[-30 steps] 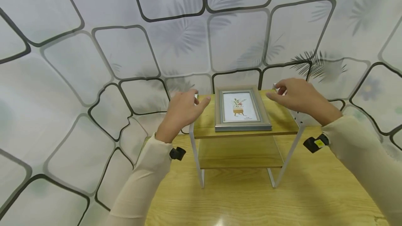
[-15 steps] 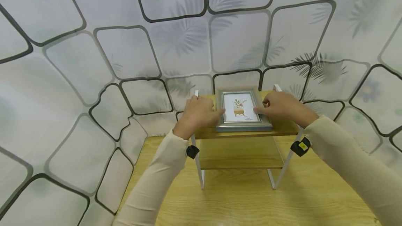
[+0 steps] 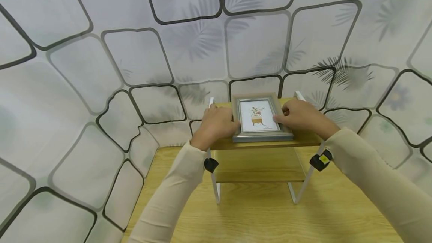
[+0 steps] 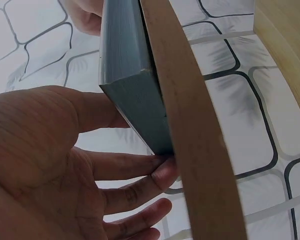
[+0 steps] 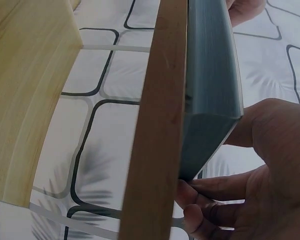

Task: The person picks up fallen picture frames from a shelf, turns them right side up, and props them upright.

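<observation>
A silver-grey picture frame [image 3: 262, 137] lies face up on the top board [image 3: 222, 144] of a small two-tier shelf, showing a print of a potted plant. My left hand [image 3: 217, 123] grips its left side, thumb on the front border. On the opposite side my right hand [image 3: 302, 117] holds the frame with the thumb over its front edge. In the left wrist view, fingertips [image 4: 165, 172] touch the frame's side [image 4: 137, 95] close to the board. The right wrist view has curled fingers [image 5: 210, 200] at the frame's other side [image 5: 205, 137]. The frame's underside is hidden.
The shelf has a lower board [image 3: 258, 166] and white metal legs [image 3: 216, 190]. It stands on a wood-patterned floor [image 3: 256, 220], close to a wall [image 3: 189, 48] with a rounded-square pattern. White uprights [image 3: 298, 95] rise at the top board's sides.
Both hands have come inward from the shelf's sides and taken hold of the picture frame. During the last half second the left hand shifted slightly; the frame stays in place.
</observation>
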Motion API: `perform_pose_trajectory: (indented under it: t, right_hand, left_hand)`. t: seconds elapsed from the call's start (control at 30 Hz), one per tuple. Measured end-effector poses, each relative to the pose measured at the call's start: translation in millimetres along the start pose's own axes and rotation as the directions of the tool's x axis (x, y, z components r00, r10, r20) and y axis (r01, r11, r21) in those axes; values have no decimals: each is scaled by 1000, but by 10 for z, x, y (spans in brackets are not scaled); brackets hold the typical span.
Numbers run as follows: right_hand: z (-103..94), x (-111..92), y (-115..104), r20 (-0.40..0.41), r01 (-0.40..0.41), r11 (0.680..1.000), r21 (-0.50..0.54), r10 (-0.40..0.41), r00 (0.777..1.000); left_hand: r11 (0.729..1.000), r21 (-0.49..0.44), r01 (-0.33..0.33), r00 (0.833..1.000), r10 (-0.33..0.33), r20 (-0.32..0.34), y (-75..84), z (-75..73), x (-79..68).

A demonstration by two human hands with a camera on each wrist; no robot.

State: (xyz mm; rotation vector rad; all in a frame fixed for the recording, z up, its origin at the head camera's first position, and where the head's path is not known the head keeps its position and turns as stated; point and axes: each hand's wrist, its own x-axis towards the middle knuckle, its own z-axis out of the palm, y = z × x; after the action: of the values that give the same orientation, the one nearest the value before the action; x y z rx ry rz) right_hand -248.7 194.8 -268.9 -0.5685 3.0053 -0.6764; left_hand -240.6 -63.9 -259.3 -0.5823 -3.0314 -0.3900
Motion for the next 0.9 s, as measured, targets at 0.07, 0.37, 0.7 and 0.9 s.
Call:
perform_pose_trajectory:
  t: [0.07,0.37,0.7,0.9]
  right_hand:
    - [0,-5,-2,-2,-5,1000,9,5,1000]
    - [1,-21,-35,-27,-10,1000,27,11,1000]
    - [-23,-7,-79,-113,-42,998,46,47,992]
    - [-60,-35,-105,-184,-75,994,79,88,979]
  left_hand:
    - [1000,-2,8,1000,-8,-5,3,1,7]
    - [1000,1,0,998,0,-60,-21,19,11]
    - [993,-114,-1,990,-15,-143,-16,26,-9]
    - [986,-163,23,984,-51,-169,26,32,0]
